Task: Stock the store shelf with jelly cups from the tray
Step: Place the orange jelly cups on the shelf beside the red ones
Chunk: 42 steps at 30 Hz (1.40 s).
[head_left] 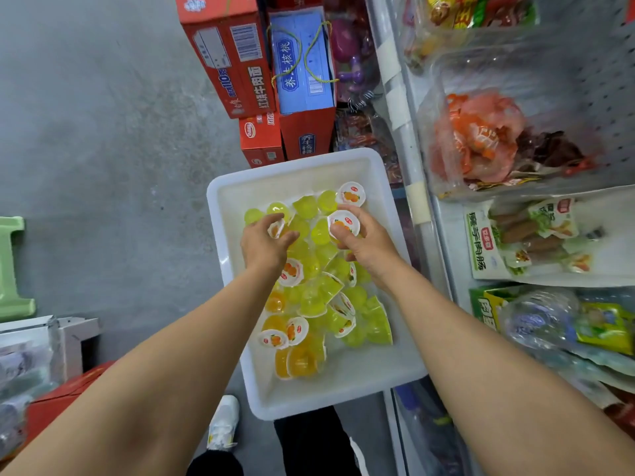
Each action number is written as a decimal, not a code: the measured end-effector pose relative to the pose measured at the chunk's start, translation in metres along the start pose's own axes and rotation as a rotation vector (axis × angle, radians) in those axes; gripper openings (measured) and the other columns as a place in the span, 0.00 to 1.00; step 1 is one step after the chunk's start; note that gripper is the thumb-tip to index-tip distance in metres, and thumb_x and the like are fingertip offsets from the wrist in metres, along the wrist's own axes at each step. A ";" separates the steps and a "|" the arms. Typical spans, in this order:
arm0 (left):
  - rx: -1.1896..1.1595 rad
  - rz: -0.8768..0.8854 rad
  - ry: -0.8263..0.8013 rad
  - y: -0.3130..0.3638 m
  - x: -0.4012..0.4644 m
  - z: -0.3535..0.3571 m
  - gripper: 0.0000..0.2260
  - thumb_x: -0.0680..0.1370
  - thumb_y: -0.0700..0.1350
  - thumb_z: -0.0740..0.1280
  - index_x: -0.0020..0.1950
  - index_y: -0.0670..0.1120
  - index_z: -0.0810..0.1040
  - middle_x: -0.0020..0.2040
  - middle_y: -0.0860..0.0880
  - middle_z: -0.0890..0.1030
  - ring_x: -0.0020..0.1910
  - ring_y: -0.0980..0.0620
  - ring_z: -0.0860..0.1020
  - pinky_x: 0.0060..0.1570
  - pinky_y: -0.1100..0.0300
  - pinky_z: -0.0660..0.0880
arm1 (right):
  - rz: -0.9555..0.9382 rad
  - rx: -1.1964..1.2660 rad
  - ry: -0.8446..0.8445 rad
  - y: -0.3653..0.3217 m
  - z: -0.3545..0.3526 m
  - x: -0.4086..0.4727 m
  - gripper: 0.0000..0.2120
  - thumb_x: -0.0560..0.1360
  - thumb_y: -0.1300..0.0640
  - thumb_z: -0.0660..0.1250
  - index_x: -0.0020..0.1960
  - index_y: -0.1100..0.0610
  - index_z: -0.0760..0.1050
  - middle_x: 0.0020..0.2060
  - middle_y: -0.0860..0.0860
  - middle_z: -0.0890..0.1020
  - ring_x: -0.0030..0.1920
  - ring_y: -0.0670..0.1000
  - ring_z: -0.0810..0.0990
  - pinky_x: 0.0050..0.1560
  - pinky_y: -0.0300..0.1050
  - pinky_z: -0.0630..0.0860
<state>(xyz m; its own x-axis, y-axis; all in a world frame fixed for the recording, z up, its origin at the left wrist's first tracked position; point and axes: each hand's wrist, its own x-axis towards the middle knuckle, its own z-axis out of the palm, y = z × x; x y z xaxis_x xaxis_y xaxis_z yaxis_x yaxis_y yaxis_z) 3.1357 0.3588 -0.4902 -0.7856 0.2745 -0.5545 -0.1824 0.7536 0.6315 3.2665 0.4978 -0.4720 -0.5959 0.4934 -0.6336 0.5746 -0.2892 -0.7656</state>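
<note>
A white plastic tray (343,386) sits below me, holding several yellow-green and orange jelly cups (319,304) with white foil lids. Both my hands are down inside it. My left hand (264,243) curls its fingers round a jelly cup (276,229) near the tray's far left. My right hand (360,238) grips another jelly cup (344,222) with its lid facing up. The store shelf (515,201) stands on the right, filled with bagged snacks.
Red and blue cartons (261,77) are stacked on the floor beyond the tray. A green stool (12,269) and boxes (51,372) stand at the left. Grey concrete floor (103,132) lies to the left. My shoe (223,424) is below the tray.
</note>
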 end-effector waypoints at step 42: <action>-0.547 1.062 -1.113 0.179 -0.749 -0.112 0.22 0.64 0.53 0.80 0.53 0.47 0.79 0.49 0.46 0.84 0.46 0.52 0.82 0.45 0.58 0.77 | -0.759 0.209 1.470 -0.115 -0.124 -0.852 0.18 0.69 0.43 0.78 0.50 0.54 0.80 0.38 0.45 0.84 0.30 0.46 0.78 0.35 0.45 0.78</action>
<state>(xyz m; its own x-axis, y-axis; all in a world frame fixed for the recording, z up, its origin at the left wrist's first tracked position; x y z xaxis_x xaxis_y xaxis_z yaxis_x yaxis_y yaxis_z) 3.6251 0.2212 0.0995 0.0578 0.9559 0.2880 -0.2352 -0.2673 0.9345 3.7779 0.2129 0.1693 0.3842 0.8277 0.4091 0.2691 0.3234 -0.9072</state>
